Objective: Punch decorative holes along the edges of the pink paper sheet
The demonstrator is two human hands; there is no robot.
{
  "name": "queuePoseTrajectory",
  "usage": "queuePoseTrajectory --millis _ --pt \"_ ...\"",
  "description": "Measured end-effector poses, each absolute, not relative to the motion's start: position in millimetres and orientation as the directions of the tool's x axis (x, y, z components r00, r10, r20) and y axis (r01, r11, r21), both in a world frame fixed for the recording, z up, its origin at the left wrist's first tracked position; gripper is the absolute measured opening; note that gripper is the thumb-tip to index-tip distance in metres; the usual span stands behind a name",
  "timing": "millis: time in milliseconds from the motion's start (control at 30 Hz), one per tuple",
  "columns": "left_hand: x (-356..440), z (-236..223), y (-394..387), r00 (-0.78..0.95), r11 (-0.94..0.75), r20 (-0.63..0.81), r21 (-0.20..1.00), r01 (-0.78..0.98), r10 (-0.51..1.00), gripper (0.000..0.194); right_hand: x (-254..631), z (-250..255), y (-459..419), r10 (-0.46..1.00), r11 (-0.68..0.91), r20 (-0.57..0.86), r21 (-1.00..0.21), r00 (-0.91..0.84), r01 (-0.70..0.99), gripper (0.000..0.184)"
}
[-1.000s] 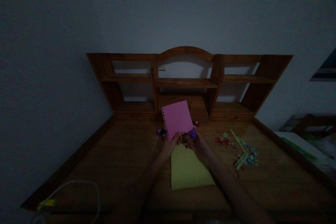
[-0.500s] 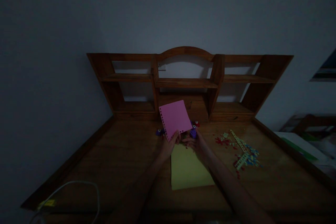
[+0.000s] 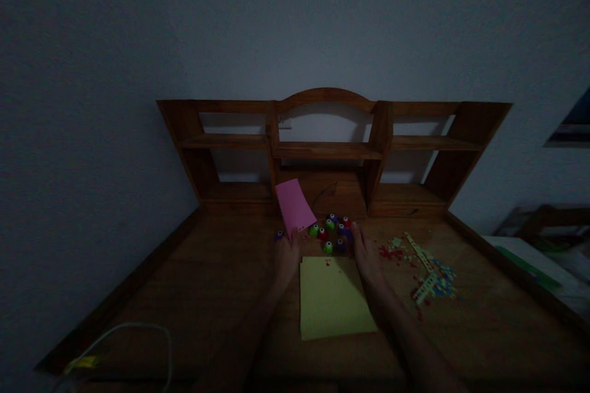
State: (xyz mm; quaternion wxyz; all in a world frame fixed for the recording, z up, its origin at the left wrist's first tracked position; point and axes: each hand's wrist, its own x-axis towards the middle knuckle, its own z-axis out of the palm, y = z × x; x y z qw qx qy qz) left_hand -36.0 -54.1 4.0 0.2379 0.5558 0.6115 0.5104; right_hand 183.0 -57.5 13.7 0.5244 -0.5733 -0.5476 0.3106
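Left hand (image 3: pixel 286 258) pinches 1 pink paper sheet (image 3: pixel 295 204), raised; a few near-edge holes done, remainder unclear (dim light). Right hand (image 3: pixel 365 253) beside purple plastic toy (image 3: pixel 349 234), grip unreadable. Flat yellow paper (image 3: pixel 336 304) shows no holes.

We see a wooden shelf (image 3: pixel 327 150) beyond the left hand (image 3: pixel 286 259) and, nearer us, left of that hand, a white cable (image 3: pixel 138 324).

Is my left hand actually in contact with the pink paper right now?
Touching. The head view shows it: the left hand has its fingers at the lower end of the pink paper, with no gap between them.
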Motion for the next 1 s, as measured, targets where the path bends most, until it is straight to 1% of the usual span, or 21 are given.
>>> queuePoseTrajectory --millis 33,100,133,200,267,333,400,533,600,667,733,800,867,933,1000 --pt "-36 6 -55 -0.240 -0.118 0.310 0.803 0.584 0.920 0.045 186 15 -59 0.944 0.123 0.244 -0.884 0.222 0.451 0.056" --pt "-35 11 -58 -0.153 -0.077 0.337 0.581 0.810 0.929 0.036 191 17 -61 0.936 0.027 0.265 -0.711 0.233 0.703 0.054" --pt "-34 12 -59 -0.108 -0.069 0.323 0.491 0.869 0.940 0.033 193 17 -62 0.938 -0.012 0.265 -0.620 0.224 0.785 0.053" --pt "-30 13 -61 -0.057 -0.044 0.256 0.371 0.928 0.965 0.030 196 16 -63 0.948 -0.030 0.263 -0.484 0.178 0.875 0.047" --pt "-28 13 -62 -0.037 -0.025 0.185 0.323 0.946 0.982 0.030 197 15 -64 0.963 0.000 0.246 -0.414 0.112 0.910 0.040" --pt "-26 13 -63 -0.031 -0.018 0.145 0.325 0.946 0.989 0.029 196 15 -66 0.975 0.045 0.217 -0.384 0.043 0.922 0.034" --pt "-26 13 -64 -0.019 -0.036 0.152 0.349 0.937 0.988 0.028 194 17 -67 0.982 0.079 0.188 -0.357 -0.011 0.931 0.031" --pt "-25 18 -66 -0.025 -0.046 0.170 0.405 0.913 0.985 0.028 190 19 -69 0.988 0.080 0.148 -0.322 -0.034 0.943 0.029" --pt "-24 19 -66 -0.043 -0.034 0.168 0.430 0.902 0.985 0.027 190 18 -69 0.989 0.072 0.147 -0.319 -0.026 0.945 0.029" --pt "-23 20 -65 -0.048 -0.026 0.161 0.428 0.903 0.986 0.026 189 17 -69 0.987 0.062 0.160 -0.333 -0.008 0.941 0.031" --pt "-23 19 -64 -0.049 -0.014 0.151 0.390 0.921 0.987 0.028 188 16 -66 0.986 0.014 0.157 -0.366 0.046 0.931 0.038" --pt "-24 19 -64 -0.052 -0.005 0.158 0.344 0.939 0.986 0.030 187 19 -63 0.981 -0.058 0.145 -0.404 0.127 0.913 0.049" --pt "-26 18 -63 -0.051 -0.006 0.167 0.326 0.945 0.985 0.030 188 24 -60 0.969 -0.091 0.165 -0.454 0.184 0.886 0.059" --pt "-29 18 -62 -0.056 -0.006 0.175 0.334 0.943 0.983 0.030 190 31 -63 0.954 -0.036 0.235 -0.521 0.184 0.853 0.063" --pt "-31 19 -61 -0.069 0.000 0.186 0.349 0.937 0.980 0.030 192 37 -77 0.924 0.127 0.367 -0.564 0.110 0.816 0.062"
